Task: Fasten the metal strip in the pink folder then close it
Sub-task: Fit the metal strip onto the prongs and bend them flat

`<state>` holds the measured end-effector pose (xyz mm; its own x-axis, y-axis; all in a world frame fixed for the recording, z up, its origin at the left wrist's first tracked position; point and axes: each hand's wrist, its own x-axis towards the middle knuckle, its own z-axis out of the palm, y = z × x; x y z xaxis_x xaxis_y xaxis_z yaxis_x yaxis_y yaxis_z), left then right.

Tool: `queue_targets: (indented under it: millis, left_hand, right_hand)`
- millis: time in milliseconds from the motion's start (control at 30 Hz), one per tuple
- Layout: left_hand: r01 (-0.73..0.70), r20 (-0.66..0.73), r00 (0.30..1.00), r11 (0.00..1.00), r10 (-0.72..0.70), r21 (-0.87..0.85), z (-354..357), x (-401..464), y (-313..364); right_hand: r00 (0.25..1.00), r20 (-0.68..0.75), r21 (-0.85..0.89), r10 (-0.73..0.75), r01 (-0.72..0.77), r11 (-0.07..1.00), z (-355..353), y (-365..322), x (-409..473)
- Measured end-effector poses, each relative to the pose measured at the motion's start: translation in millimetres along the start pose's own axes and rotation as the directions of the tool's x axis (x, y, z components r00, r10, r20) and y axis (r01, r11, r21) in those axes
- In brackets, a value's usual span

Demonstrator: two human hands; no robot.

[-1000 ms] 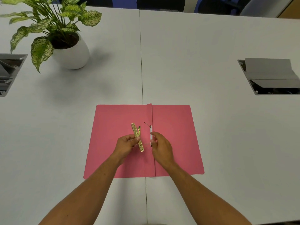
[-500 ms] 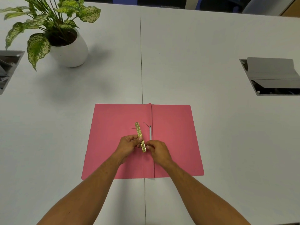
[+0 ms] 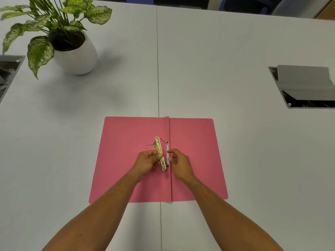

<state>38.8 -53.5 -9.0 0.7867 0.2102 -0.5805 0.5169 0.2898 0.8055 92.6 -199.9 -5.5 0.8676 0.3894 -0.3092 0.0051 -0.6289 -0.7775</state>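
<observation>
The pink folder (image 3: 195,153) lies open and flat on the white table, its spine crease running toward me. My left hand (image 3: 147,163) pinches a gold metal strip (image 3: 160,153) between thumb and fingers, holding it upright along the crease, just left of a white fastener base (image 3: 167,151) with thin dark prongs at its two ends. My right hand (image 3: 178,163) hovers just right of the crease with its fingers curled loosely near the white base, holding nothing that I can see.
A potted plant in a white pot (image 3: 76,55) stands at the far left. A grey cable hatch (image 3: 306,86) with its lid raised is set in the table at the right, and another hatch (image 3: 9,73) shows at the left edge.
The gold strip has turned from a tilt to nearly parallel with the crease and moved closer to it. My right hand has drawn back from the strip's lower end to the white base.
</observation>
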Motion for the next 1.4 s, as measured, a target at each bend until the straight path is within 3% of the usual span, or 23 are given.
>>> queue_targets:
  millis: [167, 367, 467, 733, 1033, 1300, 1400]
  left_hand:
    - [0.002, 0.027, 1.000, 1.000, -0.003, 0.024, -0.1, 5.5, 2.7]
    - [0.015, 0.047, 0.999, 0.999, -0.017, 0.044, -2.5, 12.2, 2.2]
    - [0.022, 0.053, 0.998, 0.999, -0.024, 0.040, -3.5, 15.0, 4.1]
    - [0.034, 0.061, 0.997, 0.998, -0.037, 0.049, 0.7, 19.1, 4.7]
    - [0.058, 0.056, 0.996, 0.995, -0.063, 0.079, 3.8, 23.8, 4.7]
    - [0.021, 0.041, 0.999, 0.980, -0.030, 0.199, 12.1, 27.6, 5.8]
    - [-0.014, -0.010, 1.000, 0.938, 0.018, 0.345, 18.6, 29.3, 4.3]
  right_hand:
    - [1.000, 0.004, -0.026, -0.021, 0.021, 0.999, -13.8, -19.0, 33.5]
    - [0.984, 0.173, -0.087, -0.045, 0.061, 0.994, -18.5, -42.7, 61.3]
    - [0.981, 0.192, -0.113, -0.038, 0.060, 0.992, -14.8, -42.4, 66.9]
    - [0.993, 0.117, 0.045, 0.019, -0.024, 0.999, -12.3, -32.8, 65.8]
    - [0.996, 0.086, 0.051, 0.025, -0.030, 0.998, -9.7, -27.3, 64.9]
    - [0.979, 0.101, 0.314, 0.177, -0.200, 0.928, -13.7, -12.5, 53.2]
    - [0.975, 0.109, 0.290, 0.193, -0.217, 0.932, -15.1, -2.4, 45.8]
